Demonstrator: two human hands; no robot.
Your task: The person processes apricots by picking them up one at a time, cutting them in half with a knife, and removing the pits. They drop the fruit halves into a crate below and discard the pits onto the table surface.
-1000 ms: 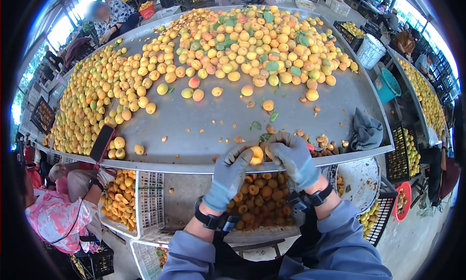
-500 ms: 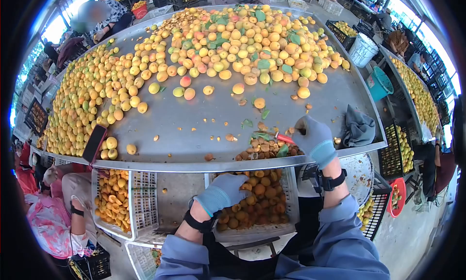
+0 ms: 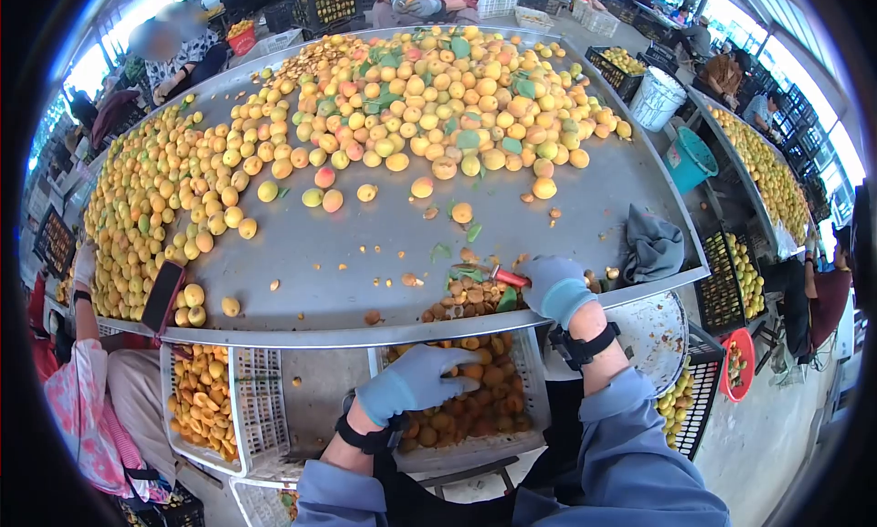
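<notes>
My left hand [image 3: 413, 381], in a grey-blue glove, is over a white crate [image 3: 539, 408] of apricot halves [image 3: 489, 395]. Its thumb and fingers are apart, with orange fruit just beyond the fingertips. My right hand [image 3: 555, 288], gloved too, is closed round a small tool with a red handle [image 3: 510, 278] above the metal table's near edge. The tool's tip points left, over a heap of brown pits [image 3: 470, 299] with green leaves. Whole apricots [image 3: 429, 98] are piled across the far side of the metal table [image 3: 365, 226].
A grey cloth [image 3: 654, 244] lies at the table's right corner, and a phone [image 3: 163, 297] stands at the left edge. Another crate of halves [image 3: 203, 399] is at lower left. People sit to the left, opposite and right. Buckets [image 3: 690, 160] stand beyond the right edge.
The head view has shifted. My right hand has come down closer to the near edge with the tool. My left hand's fingers have spread apart. The left co-worker's arm now reaches up to the table.
</notes>
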